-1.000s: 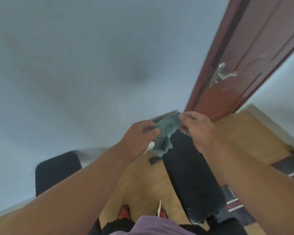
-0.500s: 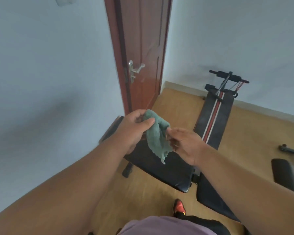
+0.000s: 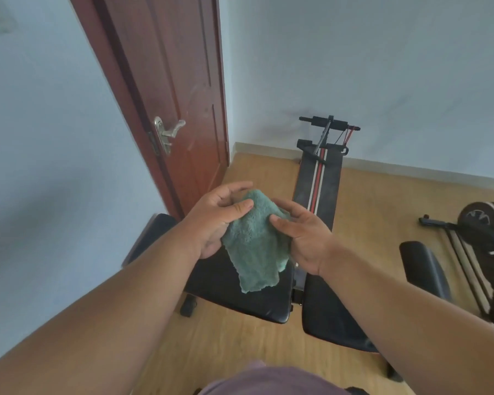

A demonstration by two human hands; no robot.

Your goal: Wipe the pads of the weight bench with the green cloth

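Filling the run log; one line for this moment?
both hands: left hand, right hand hold green cloth | above bench pad | wiping: not begun

**Cloth held above bench pads**

Green cloth [image 3: 254, 240]: fluffy, crumpled, hanging loose, lower edge dangling over the bench. Left hand [image 3: 214, 220] pinches its top with the thumb; right hand [image 3: 303, 238] holds its side. Bench pads [image 3: 240, 292]: black, glossy, two sections side by side on the floor.

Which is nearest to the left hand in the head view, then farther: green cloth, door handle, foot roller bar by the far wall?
From the left hand:
1. green cloth, held in it.
2. door handle, up-left on the door.
3. foot roller bar, far right, at the wall.
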